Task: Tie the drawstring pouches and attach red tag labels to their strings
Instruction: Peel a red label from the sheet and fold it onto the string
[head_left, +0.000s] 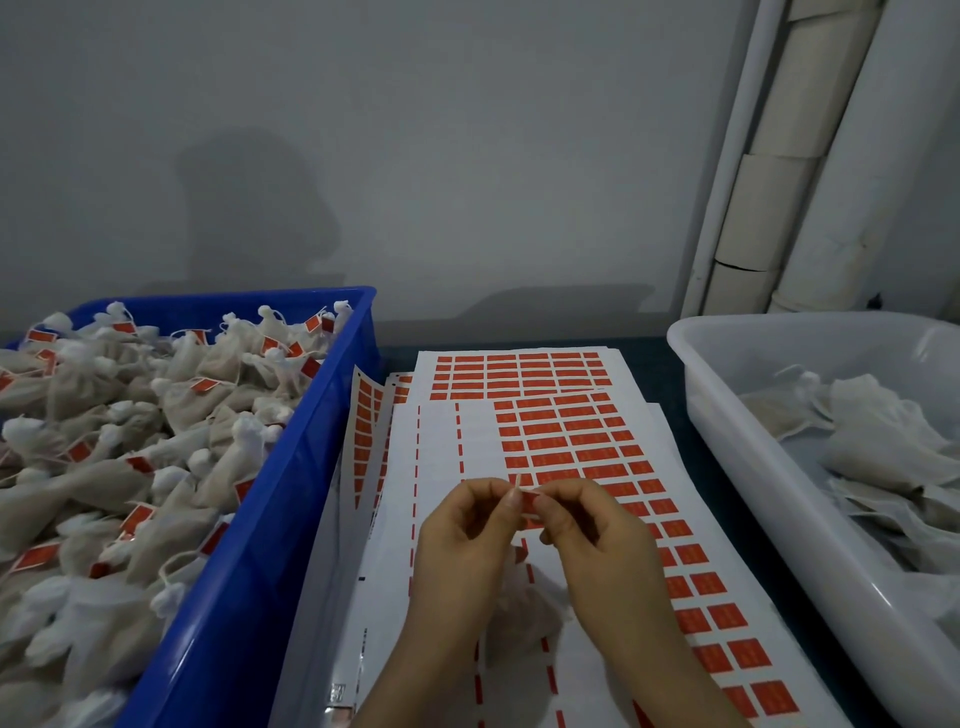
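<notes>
While both of my hands meet above the label sheets (571, 431), my left hand (462, 540) and right hand (597, 540) pinch one red tag (530, 505) between their fingertips, closed on it together with a thin string. One pouch (524, 608) hangs blurred below my wrists. Two bins flank me: the blue bin (291, 499) on my left, heaped with tied, tagged pouches too many to count, and the white bin (727, 441) on my right, holding several flat ones.

Both hands, left hand (467, 525) and right hand (592, 530), pinch a red tag (530, 503) above the label sheets (441, 441); blue crate (291, 519) left; white tub (727, 447) right.
</notes>
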